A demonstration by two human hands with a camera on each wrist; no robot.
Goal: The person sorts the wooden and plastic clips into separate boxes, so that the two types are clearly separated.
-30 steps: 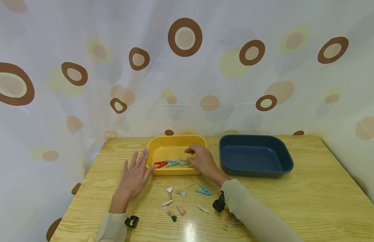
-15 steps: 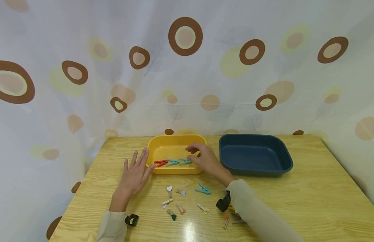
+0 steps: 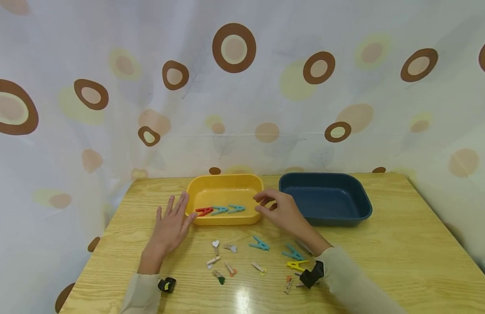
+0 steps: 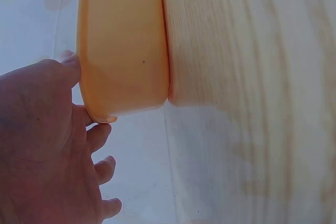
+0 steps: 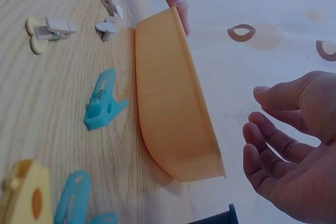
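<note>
The wood-grained surface (image 3: 407, 248) lies in front of me, with the navy tray (image 3: 340, 221) at its far side and the smaller yellow tray (image 3: 226, 221) just left of it. My left hand (image 3: 169, 229) is at the yellow tray's left end, back upward, fingers straight and fanned, thumb stretched out to touch the near rim. My right hand (image 3: 279, 209) hangs near the tray's right near corner, apart from the rim, thumb and forefinger bowed with a gap between the tips, the other fingers loosely bent, holding nothing. Inside the yellow tray a red clip (image 3: 205, 211) and two teal clips (image 3: 220, 210) lie in a row along the near wall. On the surface nearer me are two more teal ones, a yellow clip (image 3: 297, 265) and something grey, half hidden by my right wrist camera (image 3: 313, 274), probably another clip. Smallest are the wooden pegs (image 3: 259, 268) with hearts, scattered left of those.
</note>
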